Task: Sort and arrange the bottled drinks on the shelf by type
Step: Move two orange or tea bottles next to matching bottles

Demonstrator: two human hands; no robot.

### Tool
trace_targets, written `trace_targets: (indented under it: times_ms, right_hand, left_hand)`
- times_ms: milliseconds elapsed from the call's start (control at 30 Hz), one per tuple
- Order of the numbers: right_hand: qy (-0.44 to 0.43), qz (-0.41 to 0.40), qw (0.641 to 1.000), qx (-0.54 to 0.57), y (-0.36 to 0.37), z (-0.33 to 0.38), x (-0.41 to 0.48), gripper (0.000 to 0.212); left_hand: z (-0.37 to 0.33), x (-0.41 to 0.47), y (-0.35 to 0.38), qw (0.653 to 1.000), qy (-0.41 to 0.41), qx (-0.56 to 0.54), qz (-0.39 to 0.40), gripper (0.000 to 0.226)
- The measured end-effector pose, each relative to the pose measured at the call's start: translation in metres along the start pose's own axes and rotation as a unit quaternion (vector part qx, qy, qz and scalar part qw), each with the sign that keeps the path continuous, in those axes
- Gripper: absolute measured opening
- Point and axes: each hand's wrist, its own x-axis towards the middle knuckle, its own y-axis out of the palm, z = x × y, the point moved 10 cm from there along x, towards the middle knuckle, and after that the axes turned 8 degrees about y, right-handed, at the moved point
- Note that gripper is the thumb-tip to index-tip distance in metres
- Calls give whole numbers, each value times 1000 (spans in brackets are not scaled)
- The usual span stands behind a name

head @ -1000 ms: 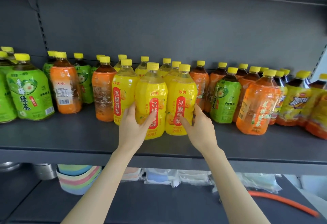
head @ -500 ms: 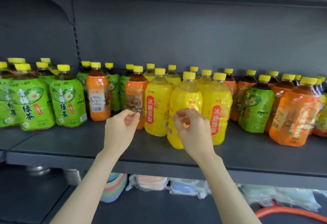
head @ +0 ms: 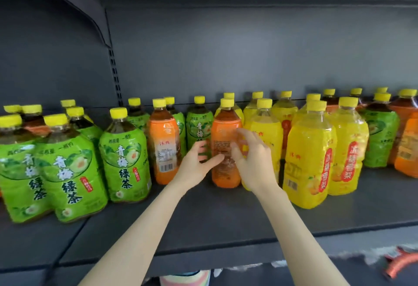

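Orange bottle (head: 226,127) upright mid-shelf (head: 214,218), yellow bottles (head: 307,150) to its right, green bottles (head: 122,150) further left. Left hand (head: 194,166) fingers spread, thumb across its front. Right hand (head: 253,161) fingers curled at the label (blurred, can't tell grip).

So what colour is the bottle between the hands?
Orange bottle, yellow cap; head view.

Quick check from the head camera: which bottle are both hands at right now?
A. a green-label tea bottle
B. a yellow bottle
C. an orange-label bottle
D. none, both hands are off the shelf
C: the left hand and right hand flank the orange-label bottle, which stands between a green-label bottle and a yellow bottle; blur hides whether either hand grips it.
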Motion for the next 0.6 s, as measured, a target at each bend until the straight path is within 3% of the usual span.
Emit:
trace_targets:
  times_ms: [200, 433, 500, 600]
  right_hand:
    - [14, -15, 1000, -5, 2, 0, 3, 43]
    - [41, -18, 996, 79, 3, -10, -4, 37]
    - [73, 8, 987, 142, 11, -16, -10, 45]
    - [137, 111, 960, 217, 41, -21, -20, 71]
  left_hand:
    - [9, 24, 23, 989, 7, -101, 106, 67]
    - [1, 12, 7, 989, 48, -92, 103, 51]
    - [0, 0, 1, 988, 53, -89, 117, 49]
    - [2, -19, -11, 986, 66, -80, 128, 53]
